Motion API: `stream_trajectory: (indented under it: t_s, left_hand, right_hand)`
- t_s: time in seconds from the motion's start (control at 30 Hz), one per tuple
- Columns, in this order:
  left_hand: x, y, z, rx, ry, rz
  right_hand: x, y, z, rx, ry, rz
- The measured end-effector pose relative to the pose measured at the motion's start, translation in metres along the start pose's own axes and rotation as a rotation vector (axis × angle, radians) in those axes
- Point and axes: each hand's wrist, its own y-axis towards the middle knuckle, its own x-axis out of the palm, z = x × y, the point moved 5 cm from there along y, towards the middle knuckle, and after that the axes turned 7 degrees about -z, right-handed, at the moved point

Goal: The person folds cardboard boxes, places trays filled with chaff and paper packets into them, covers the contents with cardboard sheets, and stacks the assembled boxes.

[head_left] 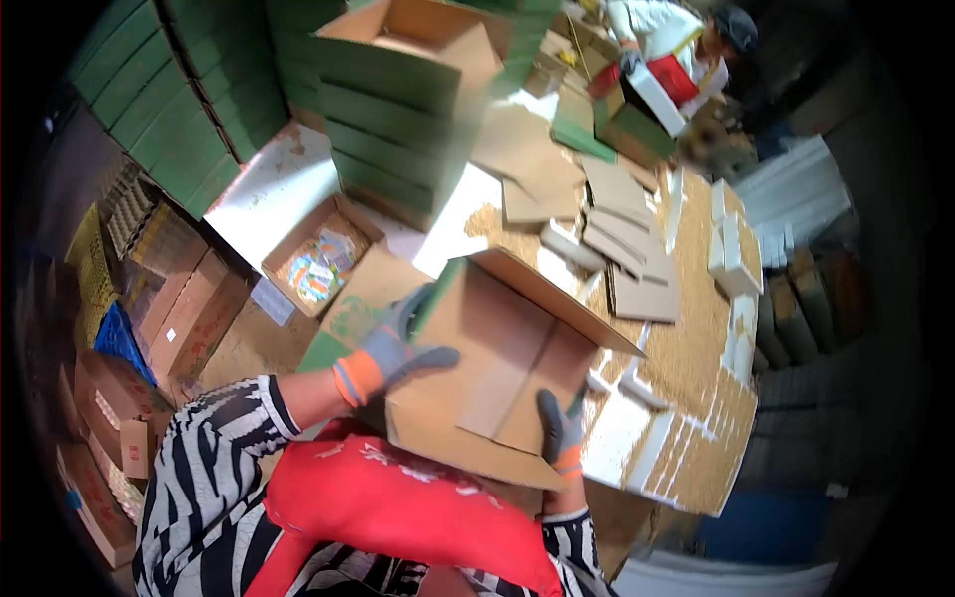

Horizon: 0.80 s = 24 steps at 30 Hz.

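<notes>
An open cardboard box (487, 368) is tilted toward me in front of my red apron (408, 507). Its flaps stand outward, and a strip of clear tape runs across the inside. My left hand (403, 348), in a grey glove with an orange cuff, grips the left wall with the thumb over the edge. At the near right corner my right hand (562, 433), gloved alike, holds the other side; some of its fingers are hidden behind the cardboard. Beside the left hand is a printed cardboard piece (373, 303) with green markings.
Green boxes (388, 129) are stacked ahead. A small carton (323, 261) holds colourful packets. Flat cardboard pieces (622, 224) lie on the table beside white trays of tan grains (686, 348). Another person (676, 50) handles a box at the far right. Brown cartons (184, 308) stand at left.
</notes>
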Motion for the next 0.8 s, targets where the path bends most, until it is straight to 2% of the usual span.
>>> stream_trajectory:
  t_s: [0.03, 0.1, 0.13, 0.17, 0.23, 0.27, 0.3, 0.33, 0.4, 0.43, 0.53, 0.6, 0.63, 0.7, 0.73, 0.8]
  left_hand:
    - [-0.004, 0.004, 0.034, 0.098, -0.012, -0.011]
    - [-0.018, 0.029, 0.061, 0.05, -0.559, -0.191]
    - [-0.037, 0.046, 0.067, 0.17, -0.645, -0.245]
    - [-0.057, 0.059, 0.088, 0.346, -0.544, -0.119]
    - [-0.113, 0.102, 0.072, 0.642, -0.555, 0.243]
    - [-0.146, 0.118, 0.069, 0.757, -0.868, 0.442]
    - [-0.19, 0.143, 0.05, 0.836, -0.982, 0.591]
    - [-0.233, 0.174, 0.028, 0.898, -0.627, 0.72]
    - [-0.306, 0.2, 0.021, 0.679, -0.236, 0.764]
    - [-0.315, 0.224, 0.017, 0.581, -0.74, 0.355]
    - [-0.33, 0.233, 0.006, 0.3, -0.475, 0.412]
    - [-0.342, 0.261, -0.028, 0.388, -0.468, 0.433]
    - [-0.347, 0.274, -0.048, 0.43, -0.462, 0.441]
    - [-0.346, 0.292, -0.076, 0.771, -0.599, 0.477]
    - [-0.351, 0.32, -0.13, 0.873, -0.391, 0.588]
    - [-0.339, 0.286, -0.101, 0.687, -0.016, 0.661]
  right_hand:
    - [-0.014, 0.009, 0.0, -0.032, -0.028, 0.007]
    - [-0.024, 0.036, -0.001, 0.087, 0.355, 0.035]
    - [-0.016, 0.043, -0.023, 0.059, 0.503, 0.016]
    - [-0.004, 0.06, -0.036, 0.001, 0.694, 0.085]
    - [0.033, 0.099, -0.093, -0.005, 0.869, -0.118]
    - [0.043, 0.121, -0.109, -0.044, 0.846, -0.175]
    - [0.055, 0.147, -0.127, -0.086, 0.822, -0.235]
    - [0.066, 0.173, -0.143, -0.121, 0.791, -0.283]
    - [0.086, 0.23, -0.166, -0.176, 0.703, -0.356]
    - [0.098, 0.258, -0.174, -0.196, 0.653, -0.391]
    - [0.137, 0.336, -0.186, -0.238, 0.519, -0.476]
    - [0.173, 0.374, -0.186, -0.226, 0.441, -0.472]
    - [0.19, 0.387, -0.181, -0.188, 0.434, -0.401]
    - [0.244, 0.381, -0.19, -0.097, 0.519, -0.282]
    - [0.257, 0.384, -0.185, -0.011, 0.523, -0.243]
    - [0.272, 0.396, -0.172, 0.128, 0.459, -0.217]
